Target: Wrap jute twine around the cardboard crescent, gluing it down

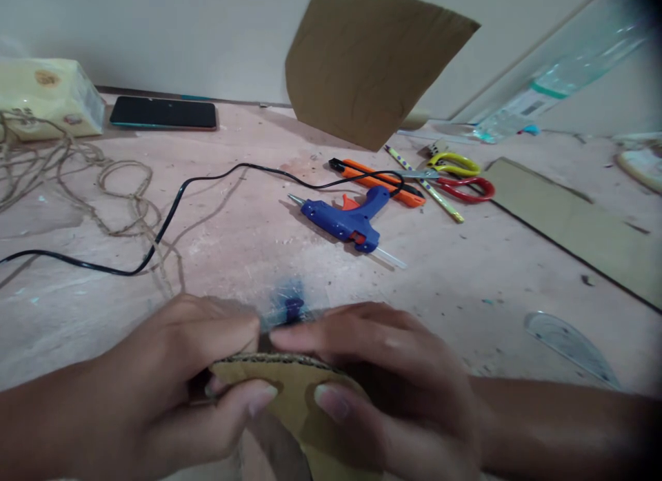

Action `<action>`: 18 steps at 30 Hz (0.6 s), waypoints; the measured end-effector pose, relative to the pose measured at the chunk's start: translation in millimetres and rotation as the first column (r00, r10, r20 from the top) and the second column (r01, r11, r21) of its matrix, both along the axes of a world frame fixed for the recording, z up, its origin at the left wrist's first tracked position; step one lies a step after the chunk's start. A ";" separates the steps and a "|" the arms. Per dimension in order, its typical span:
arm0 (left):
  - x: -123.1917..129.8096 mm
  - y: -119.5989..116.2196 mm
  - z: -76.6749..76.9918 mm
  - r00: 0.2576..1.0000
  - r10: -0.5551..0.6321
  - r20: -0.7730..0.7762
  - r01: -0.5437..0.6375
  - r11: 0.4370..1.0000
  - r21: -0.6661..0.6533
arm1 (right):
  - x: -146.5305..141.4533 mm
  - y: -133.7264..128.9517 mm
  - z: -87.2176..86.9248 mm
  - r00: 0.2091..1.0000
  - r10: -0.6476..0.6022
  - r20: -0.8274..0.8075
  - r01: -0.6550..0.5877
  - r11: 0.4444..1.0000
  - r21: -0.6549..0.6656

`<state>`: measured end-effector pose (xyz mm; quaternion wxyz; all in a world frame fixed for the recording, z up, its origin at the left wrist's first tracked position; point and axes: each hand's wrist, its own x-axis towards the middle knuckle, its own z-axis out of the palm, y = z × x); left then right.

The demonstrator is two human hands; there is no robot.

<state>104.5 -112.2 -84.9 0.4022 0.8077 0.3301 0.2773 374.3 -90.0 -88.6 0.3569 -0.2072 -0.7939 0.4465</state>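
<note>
A piece of brown cardboard [297,391] with a corrugated top edge is held upright at the bottom centre. My left hand [191,377] pinches its left side, thumb on the near face and fingers curled over the top edge. On the right side, my right hand [393,384] grips it the same way, its thumb on the near face. The two thumbs are a short distance apart. Beyond my hands, a blue glue gun [341,219] lies on the table with its nozzle toward the left.
Behind lie an orange cutter [362,176], scissors [468,186], a pencil [445,204] and a phone [163,114]. Cardboard [377,60] leans at the wall; a strip [574,226] and protractor [572,346] are right. Left are twine [124,191], a black cord [176,202] and a pack [49,98].
</note>
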 end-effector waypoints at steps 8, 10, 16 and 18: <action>1.2 -0.6 -1.7 1.000 -0.003 0.000 0.003 1.000 0.006 | -1.9 -0.4 -0.5 1.000 -0.024 -0.001 0.024 1.000 0.012; 1.5 -0.9 -1.7 1.000 0.002 0.009 -0.002 1.000 0.009 | -2.5 0.3 -1.4 1.000 -0.005 -0.020 0.006 1.000 0.006; 2.1 -1.0 -3.4 1.000 0.001 0.019 -0.001 1.000 0.006 | -1.4 2.2 -0.4 1.000 0.009 -0.005 -0.009 1.000 0.000; 1.9 -0.9 -5.1 1.000 -0.010 0.024 0.010 1.000 -0.009 | -1.0 1.7 0.0 0.999 0.049 -0.006 -0.049 0.999 0.007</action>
